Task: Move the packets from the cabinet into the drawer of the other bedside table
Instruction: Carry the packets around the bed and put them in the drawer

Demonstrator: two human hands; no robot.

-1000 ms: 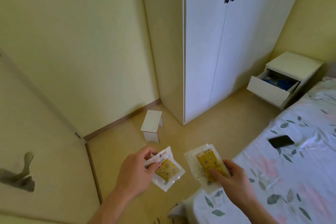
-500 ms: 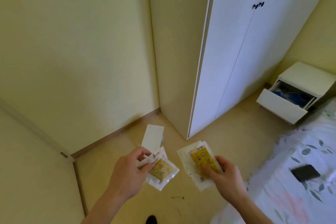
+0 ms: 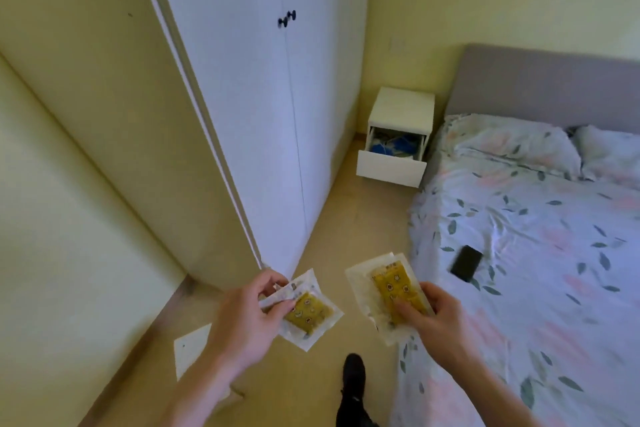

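Note:
My left hand [image 3: 242, 319] grips a small stack of clear packets with yellow contents [image 3: 308, 314] at the lower middle. My right hand [image 3: 436, 319] holds a second stack of the same yellow packets [image 3: 381, 282], thumb pressed on top. Ahead, between wardrobe and bed, stands a white bedside table [image 3: 401, 111] with its drawer [image 3: 391, 168] pulled open; blue and white items lie inside. Both hands are well short of the drawer, over the floor.
A tall white wardrobe [image 3: 249, 87] with black knobs fills the left. A bed with leaf-print bedding [image 3: 540, 239] and a black phone [image 3: 465, 262] on it lies to the right. A small white stool [image 3: 192, 347] sits low left. My dark shoe [image 3: 353, 369] shows on the floor.
My view has swung right: the wardrobe slid left, and the bedside table and bed headboard came toward the centre. Both hands keep their packets in the same grip.

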